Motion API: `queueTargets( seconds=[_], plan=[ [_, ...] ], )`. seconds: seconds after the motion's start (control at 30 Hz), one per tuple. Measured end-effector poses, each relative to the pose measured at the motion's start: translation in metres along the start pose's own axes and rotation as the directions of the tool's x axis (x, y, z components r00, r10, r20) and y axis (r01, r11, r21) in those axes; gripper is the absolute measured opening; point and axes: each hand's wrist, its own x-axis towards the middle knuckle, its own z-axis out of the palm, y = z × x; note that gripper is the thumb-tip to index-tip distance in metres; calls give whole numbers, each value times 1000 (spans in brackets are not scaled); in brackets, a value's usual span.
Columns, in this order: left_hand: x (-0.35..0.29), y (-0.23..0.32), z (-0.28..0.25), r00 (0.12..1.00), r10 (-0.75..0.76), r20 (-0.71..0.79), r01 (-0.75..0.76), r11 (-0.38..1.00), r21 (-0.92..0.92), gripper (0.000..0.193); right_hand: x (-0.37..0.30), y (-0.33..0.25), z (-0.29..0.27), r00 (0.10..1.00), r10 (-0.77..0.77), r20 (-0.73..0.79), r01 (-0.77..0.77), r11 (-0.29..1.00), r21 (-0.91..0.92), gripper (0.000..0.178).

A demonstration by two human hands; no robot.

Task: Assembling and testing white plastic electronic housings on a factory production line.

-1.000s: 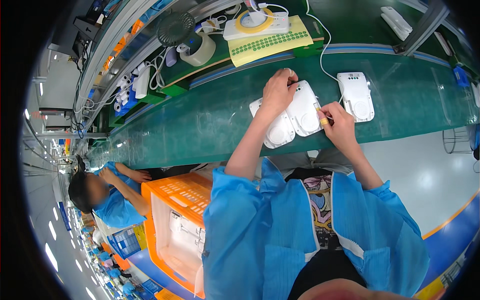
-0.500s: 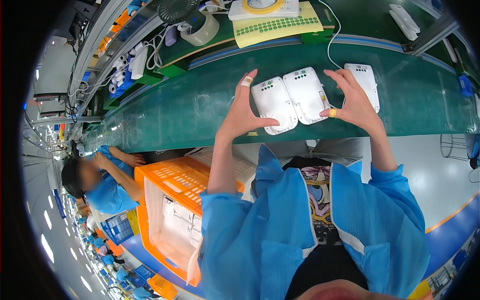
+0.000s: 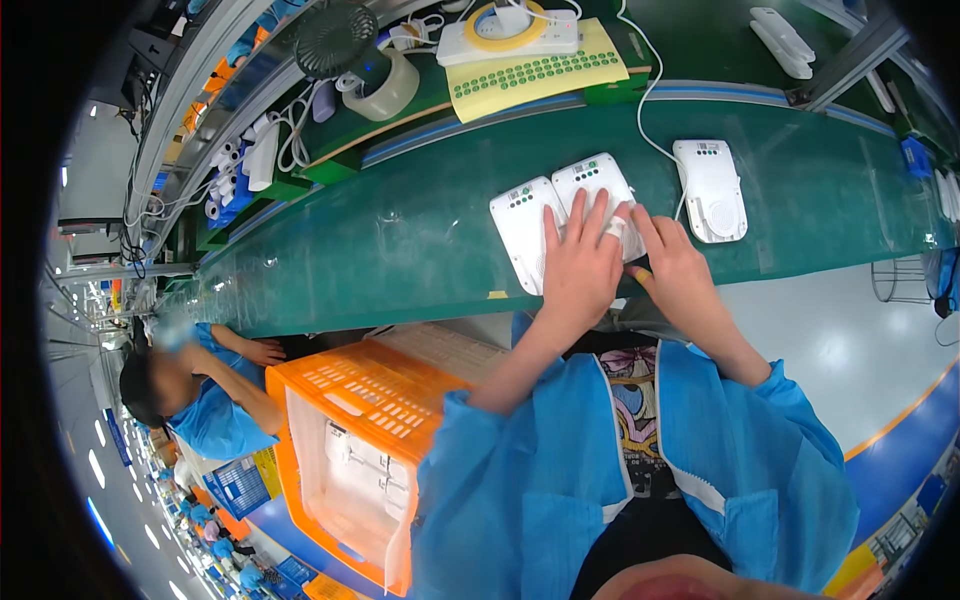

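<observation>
A long green surface point(image 3: 400, 230) curves across the view, and three flat white devices lie on it. Two white devices point(image 3: 520, 225) point(image 3: 592, 180) lie side by side and touching, while a third white device point(image 3: 710, 188) lies just to their right, apart from them, with a thin white cable point(image 3: 650, 115) running from it up towards the shelf behind.

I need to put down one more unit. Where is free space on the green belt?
Bare green belt lies left of the two white units under the left hand and right hand. Crowded between them and the corded unit.
</observation>
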Motion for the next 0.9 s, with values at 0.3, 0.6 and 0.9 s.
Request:
queueTargets(
  seconds=[0.3, 0.6, 0.9],
  plan=[
    [-3, -9, 2, 1000, 17, -14, -17, 999, 50, 57, -1, 12, 15, 994, -60, -87, 61, 998, 5, 74],
    [-6, -55, -22, 999, 36, -41, -35, 998, 47, 55, 21, 51, -13, 928, -46, -371, 104, 985, 137, 31],
    [-17, -95, -45, 960, -99, -263, 105, 994, 11, 36, 51, 106, -14, 897, 180, -403, -39, 942, 334, 19]
  ],
)
